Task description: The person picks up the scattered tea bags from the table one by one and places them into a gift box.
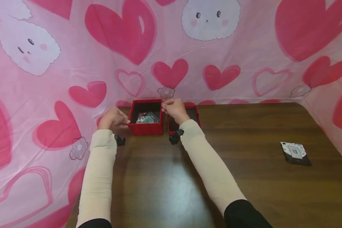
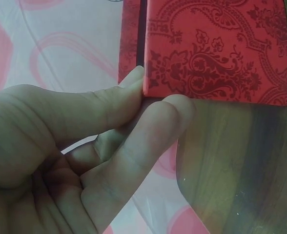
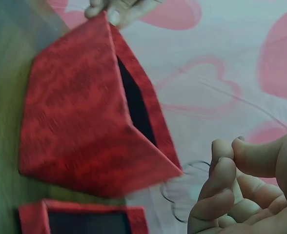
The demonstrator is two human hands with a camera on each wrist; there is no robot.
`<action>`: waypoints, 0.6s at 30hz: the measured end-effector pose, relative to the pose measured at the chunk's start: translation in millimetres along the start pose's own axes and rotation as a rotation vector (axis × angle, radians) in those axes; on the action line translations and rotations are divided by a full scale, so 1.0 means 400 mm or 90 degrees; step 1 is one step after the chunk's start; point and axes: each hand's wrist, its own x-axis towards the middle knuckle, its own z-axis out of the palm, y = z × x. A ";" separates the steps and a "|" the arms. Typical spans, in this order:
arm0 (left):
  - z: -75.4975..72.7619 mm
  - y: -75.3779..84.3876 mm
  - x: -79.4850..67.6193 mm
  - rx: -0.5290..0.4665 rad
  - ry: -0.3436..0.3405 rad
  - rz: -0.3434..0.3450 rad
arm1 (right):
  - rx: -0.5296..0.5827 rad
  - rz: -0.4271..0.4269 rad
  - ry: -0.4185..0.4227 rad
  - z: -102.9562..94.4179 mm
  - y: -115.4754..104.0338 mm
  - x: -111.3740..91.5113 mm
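Note:
A red box (image 1: 146,128) with a dark floral pattern stands on the wooden table, its top uncovered. Inside lie small packets (image 1: 148,118), some in clear plastic; their kind is hard to make out. My left hand (image 2: 99,131) pinches the box's near left corner between thumb and fingers. My right hand (image 1: 175,110) hovers by the box's right rim, above the red lid (image 1: 199,117), which lies beside the box with its dark inside facing up. In the right wrist view, the right thumb and curled fingers meet with nothing visible between them, apart from the box.
A flat black and white packet (image 1: 295,154) lies far to the right on the table (image 1: 171,186). Pink cloth (image 1: 222,50) printed with hearts and rabbits hangs behind the table and along its left and right sides.

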 end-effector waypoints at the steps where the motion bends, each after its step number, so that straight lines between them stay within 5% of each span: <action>1: -0.001 0.000 0.000 0.001 -0.001 0.001 | 0.000 -0.004 0.000 -0.012 -0.001 -0.003; 18: -0.009 -0.012 -0.011 0.056 0.004 0.019 | -0.016 -0.041 0.119 -0.295 0.062 -0.085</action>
